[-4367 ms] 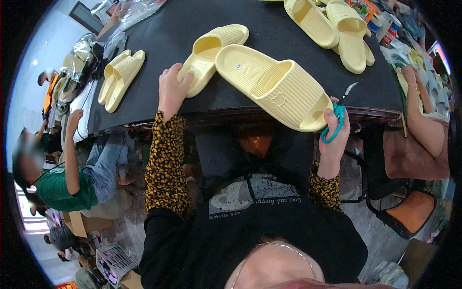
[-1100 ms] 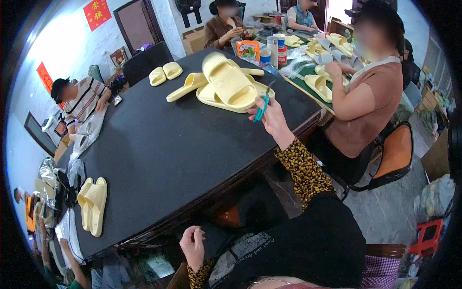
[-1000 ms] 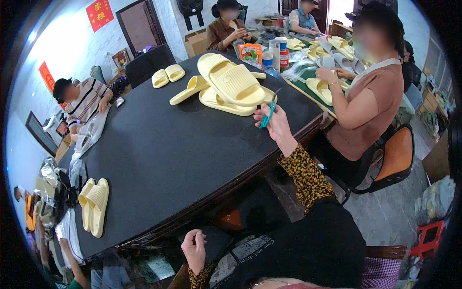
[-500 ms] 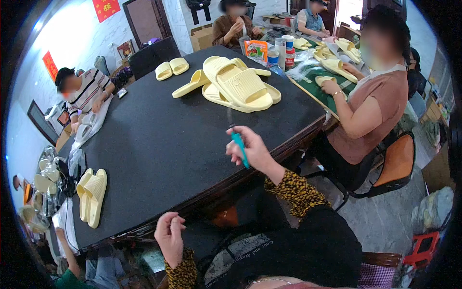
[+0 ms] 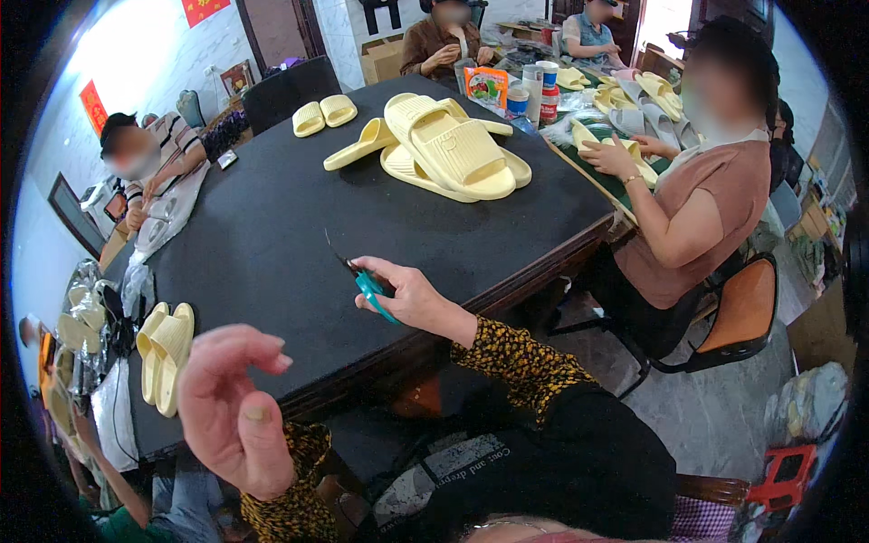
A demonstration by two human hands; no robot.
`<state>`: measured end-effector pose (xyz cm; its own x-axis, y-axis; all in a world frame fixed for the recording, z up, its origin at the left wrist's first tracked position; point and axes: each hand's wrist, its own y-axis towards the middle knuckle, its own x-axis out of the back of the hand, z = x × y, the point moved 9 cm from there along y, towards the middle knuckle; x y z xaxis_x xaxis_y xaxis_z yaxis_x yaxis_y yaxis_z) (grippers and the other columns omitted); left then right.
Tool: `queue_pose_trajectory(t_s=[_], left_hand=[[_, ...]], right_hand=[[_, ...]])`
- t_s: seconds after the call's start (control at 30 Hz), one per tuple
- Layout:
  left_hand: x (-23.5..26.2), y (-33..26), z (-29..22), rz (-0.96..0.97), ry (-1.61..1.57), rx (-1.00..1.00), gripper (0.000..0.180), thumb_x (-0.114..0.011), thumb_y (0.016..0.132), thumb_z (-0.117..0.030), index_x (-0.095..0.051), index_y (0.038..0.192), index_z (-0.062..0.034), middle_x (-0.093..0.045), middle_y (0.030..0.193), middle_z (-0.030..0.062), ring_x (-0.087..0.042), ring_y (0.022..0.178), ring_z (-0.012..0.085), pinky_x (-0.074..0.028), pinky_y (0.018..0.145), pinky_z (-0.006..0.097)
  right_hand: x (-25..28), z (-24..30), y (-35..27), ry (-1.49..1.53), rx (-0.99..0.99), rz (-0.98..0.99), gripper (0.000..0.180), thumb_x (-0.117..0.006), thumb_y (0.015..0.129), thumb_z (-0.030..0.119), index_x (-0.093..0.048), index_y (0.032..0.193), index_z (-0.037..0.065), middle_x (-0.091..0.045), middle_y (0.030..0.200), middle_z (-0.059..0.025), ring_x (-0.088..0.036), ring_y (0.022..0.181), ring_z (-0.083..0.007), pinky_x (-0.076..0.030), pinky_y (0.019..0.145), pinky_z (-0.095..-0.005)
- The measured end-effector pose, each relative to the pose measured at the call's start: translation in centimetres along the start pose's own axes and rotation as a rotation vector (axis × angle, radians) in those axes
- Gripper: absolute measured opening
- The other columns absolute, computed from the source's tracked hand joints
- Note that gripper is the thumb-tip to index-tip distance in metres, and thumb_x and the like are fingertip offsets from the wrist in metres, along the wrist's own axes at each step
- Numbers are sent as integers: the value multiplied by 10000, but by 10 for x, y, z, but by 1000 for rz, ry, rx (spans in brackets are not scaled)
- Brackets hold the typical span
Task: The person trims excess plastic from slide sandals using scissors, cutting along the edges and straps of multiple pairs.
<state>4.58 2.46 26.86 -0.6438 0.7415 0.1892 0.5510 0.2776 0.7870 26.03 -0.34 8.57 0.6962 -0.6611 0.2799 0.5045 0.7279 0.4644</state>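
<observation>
My right hand [image 5: 424,303] is closed around the teal handles of small scissors [image 5: 373,293], held just above the black table. Their thin dark blades point away to the far left. Lifted close to the camera at lower left is my left hand [image 5: 233,412], its fingers loosely curved, the thumb apart and nothing in it. Beyond the scissors lies a pile of pale yellow slippers [image 5: 457,154], overlapping one another. Another pair of yellow slippers [image 5: 166,357] rests at the table's left edge, nearest my left hand. A third yellow pair [image 5: 323,116] sits at the back.
The black table [image 5: 262,235] spreads before me. At right a seated co-worker [image 5: 715,190] handles a yellow slipper over a green surface. Another person [image 5: 158,172] at far left handles clear plastic. Jars and a bright orange pouch [image 5: 487,88] stand at the back. An orange-backed chair [image 5: 742,308] is at right.
My right hand has moved left with the scissors, whose blades now point farther left. My left hand has risen toward the camera and its fingers have loosened. The yellow slippers on my table stay put.
</observation>
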Motion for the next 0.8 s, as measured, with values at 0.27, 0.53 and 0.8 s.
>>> queue_pose_trajectory(t_s=[0.27,0.53,0.8], left_hand=[[-16,39,-25,89,-70,-3,639,-588,881,-474,-459,1190,71,-570,996,197,-550,841,204,-447,754,314],[-28,52,-24,157,-120,-9,707,-550,908,-484,-389,1365,30,-555,1016,159,-522,846,202,-444,701,324],[-40,58,-29,166,-134,18,705,-562,902,-468,-386,1363,36,-560,1027,170,-535,840,209,-452,699,329]], right_hand=[[-2,-13,1,56,-54,-24,613,-661,850,66,-369,1388,22,-617,972,-123,-596,864,-166,-494,820,-314],[2,-23,-2,21,5,-63,513,-673,837,101,-434,1284,19,-622,1088,-214,-629,1023,-291,-495,859,-380],[6,-14,-4,-147,38,-115,423,-683,805,120,-526,1188,38,-623,1095,-207,-600,1055,-338,-473,896,-407]])
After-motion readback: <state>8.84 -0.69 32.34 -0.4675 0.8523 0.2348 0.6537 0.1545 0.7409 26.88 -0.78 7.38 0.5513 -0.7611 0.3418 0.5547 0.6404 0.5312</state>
